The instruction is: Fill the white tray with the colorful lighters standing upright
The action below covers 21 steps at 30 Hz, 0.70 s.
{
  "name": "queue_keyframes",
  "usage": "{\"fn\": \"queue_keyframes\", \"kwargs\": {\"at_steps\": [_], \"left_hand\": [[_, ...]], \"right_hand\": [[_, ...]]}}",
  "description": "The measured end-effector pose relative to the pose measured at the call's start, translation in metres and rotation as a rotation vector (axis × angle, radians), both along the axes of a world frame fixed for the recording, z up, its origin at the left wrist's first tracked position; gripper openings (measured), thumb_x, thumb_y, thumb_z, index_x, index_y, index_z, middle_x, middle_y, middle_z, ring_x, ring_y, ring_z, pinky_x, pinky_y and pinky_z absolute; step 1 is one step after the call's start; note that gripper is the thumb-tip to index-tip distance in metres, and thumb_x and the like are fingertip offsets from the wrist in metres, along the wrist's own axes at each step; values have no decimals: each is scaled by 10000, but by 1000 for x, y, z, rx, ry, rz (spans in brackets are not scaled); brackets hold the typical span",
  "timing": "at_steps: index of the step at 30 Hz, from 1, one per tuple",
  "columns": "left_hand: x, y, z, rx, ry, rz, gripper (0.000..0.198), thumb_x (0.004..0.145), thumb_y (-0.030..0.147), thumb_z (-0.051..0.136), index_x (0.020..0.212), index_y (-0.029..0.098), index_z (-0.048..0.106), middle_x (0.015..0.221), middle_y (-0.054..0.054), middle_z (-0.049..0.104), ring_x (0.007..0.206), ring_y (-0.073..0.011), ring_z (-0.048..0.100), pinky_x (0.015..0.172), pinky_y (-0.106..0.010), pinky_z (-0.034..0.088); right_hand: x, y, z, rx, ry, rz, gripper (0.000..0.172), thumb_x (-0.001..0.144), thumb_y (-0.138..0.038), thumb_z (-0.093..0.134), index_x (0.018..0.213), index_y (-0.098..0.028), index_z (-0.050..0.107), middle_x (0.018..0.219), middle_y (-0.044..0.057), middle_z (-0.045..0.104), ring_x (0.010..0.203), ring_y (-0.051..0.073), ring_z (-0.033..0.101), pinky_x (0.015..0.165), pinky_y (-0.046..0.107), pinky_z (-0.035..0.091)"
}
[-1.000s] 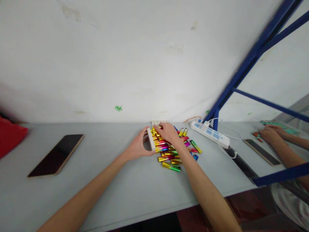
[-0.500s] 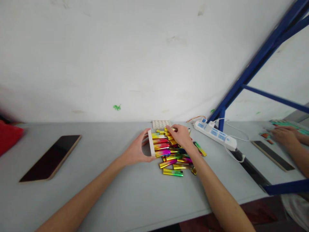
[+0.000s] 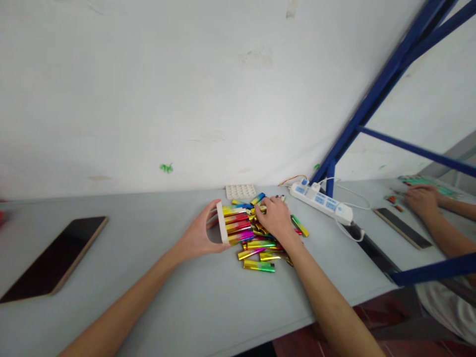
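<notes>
A heap of shiny lighters [image 3: 260, 243] in gold, red, pink, green and blue lies on the grey table [image 3: 156, 287]. My left hand [image 3: 199, 237] is closed round a white tray [image 3: 222, 221] stood on its edge, with several lighters stuck into it sideways. My right hand [image 3: 277, 218] rests on top of the heap just right of the tray, fingers curled down among the lighters; what they pinch is hidden. A second white tray [image 3: 240, 191] with a grid of holes lies flat behind the heap, near the wall.
A dark phone [image 3: 52, 260] lies at the left of the table. A white power strip [image 3: 322, 202] with cables sits at right by a blue metal frame [image 3: 366, 106]. Farther right, another person's hand [image 3: 422, 199] works next to a second phone [image 3: 403, 227].
My right hand has drawn back from the tray's top to the middle of the heap. The view has shifted, and the red object at far left is almost out of sight.
</notes>
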<state>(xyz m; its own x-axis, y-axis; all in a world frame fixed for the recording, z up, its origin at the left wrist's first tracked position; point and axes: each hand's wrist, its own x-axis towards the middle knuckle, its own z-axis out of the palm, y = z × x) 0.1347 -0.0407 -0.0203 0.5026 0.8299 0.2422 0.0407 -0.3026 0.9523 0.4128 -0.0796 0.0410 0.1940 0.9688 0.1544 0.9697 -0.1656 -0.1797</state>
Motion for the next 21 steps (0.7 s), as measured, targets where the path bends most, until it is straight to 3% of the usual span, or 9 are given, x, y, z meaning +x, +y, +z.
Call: {"fn": "queue_keyframes", "kwargs": {"at_steps": [10,16,21], "left_hand": [[3,1,3,20,-13,-20,1323,662,448,1171,1787,297,491,1779,-216,627,1644,-514,630,1380,-720,542],[4,3,-4,44,-16,-22,1338,660,426,1166,1808,301,490,1809,-212,604,1632,-495,647,1392,-715,527],[4,2,-4,60,-3,-10,1368,640,390,1164,1820,296,478,1824,-220,589,1650,-490,630,1395,-697,532]], "right_hand": [[-3,6,-4,28,116,174,283,1219,-334,653,1235,-183,891,1384,159,843,1340,309,740,1241,438,488],[-47,5,11,177,151,288,424,1292,-314,436,1348,-199,840,1422,151,842,1356,283,737,1222,383,496],[-79,-4,7,12,31,380,448,1286,-301,390,1446,-203,796,1447,167,819,1381,328,702,1240,442,486]]}}
